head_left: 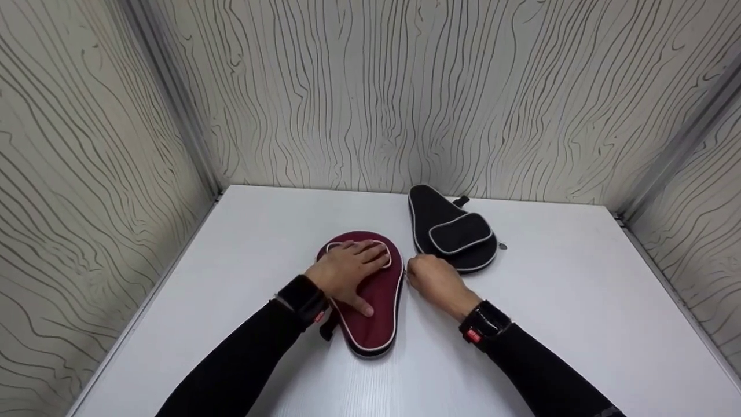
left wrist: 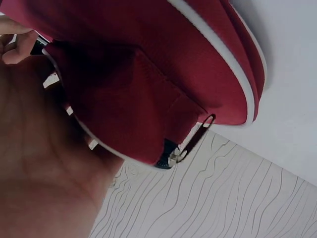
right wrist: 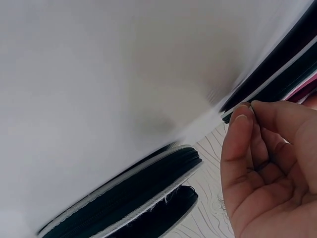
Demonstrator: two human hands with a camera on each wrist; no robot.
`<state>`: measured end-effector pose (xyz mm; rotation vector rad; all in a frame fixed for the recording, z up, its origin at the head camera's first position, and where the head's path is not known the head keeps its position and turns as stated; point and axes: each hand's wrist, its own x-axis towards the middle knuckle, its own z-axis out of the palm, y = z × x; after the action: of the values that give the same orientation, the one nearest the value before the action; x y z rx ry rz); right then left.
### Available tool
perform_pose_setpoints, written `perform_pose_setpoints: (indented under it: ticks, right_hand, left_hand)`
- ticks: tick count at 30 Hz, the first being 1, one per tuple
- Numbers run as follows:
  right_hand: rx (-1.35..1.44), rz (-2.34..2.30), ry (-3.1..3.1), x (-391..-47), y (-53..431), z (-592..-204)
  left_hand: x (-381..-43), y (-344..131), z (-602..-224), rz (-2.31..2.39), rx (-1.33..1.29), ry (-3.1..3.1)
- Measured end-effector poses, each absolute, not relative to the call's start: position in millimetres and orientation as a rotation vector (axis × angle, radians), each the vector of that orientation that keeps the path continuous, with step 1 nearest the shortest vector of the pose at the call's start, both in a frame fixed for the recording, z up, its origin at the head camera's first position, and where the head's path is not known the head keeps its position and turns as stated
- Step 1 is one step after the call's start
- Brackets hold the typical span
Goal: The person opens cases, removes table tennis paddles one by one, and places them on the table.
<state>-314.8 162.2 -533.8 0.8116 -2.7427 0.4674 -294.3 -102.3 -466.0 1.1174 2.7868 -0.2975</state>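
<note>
A maroon table-tennis bat case [head_left: 379, 324] with white piping lies on the white table, its narrow end toward me. My left hand [head_left: 350, 272] rests flat over its wide end and small pocket, fingers spread and thumb out. In the left wrist view the pocket [left wrist: 124, 109] bulges under the palm, with a metal zipper pull [left wrist: 198, 136] at its corner. At the case's right edge my right hand [head_left: 440, 284] pinches the case's zipper pull between thumb and curled index finger; the fingertips [right wrist: 240, 129] mostly hide it.
A black bat case [head_left: 425, 211] with white piping and a pocket lies behind the right hand, near the back wall [head_left: 370, 98]. A dark strap [head_left: 328, 327] sticks out left of the maroon case. Patterned panels stand at both sides of the table [head_left: 579, 324].
</note>
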Motion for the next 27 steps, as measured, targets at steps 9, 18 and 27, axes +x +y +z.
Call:
perform_pose_setpoints:
  ticks: [9,18,27]
  right_hand:
    - [0.781,0.409,-2.789,-296,150,-513]
    - [0.842,0.401,-2.788,-293,145,-510]
    - [0.903,0.373,-2.774,-292,143,-508]
  left_hand:
    - [-300,-103,-467,-0.282,1.091,2.825]
    - [-310,-102,-465,-0.257,0.971,2.841]
    - [-318,-103,-466,-0.233,0.906,2.868]
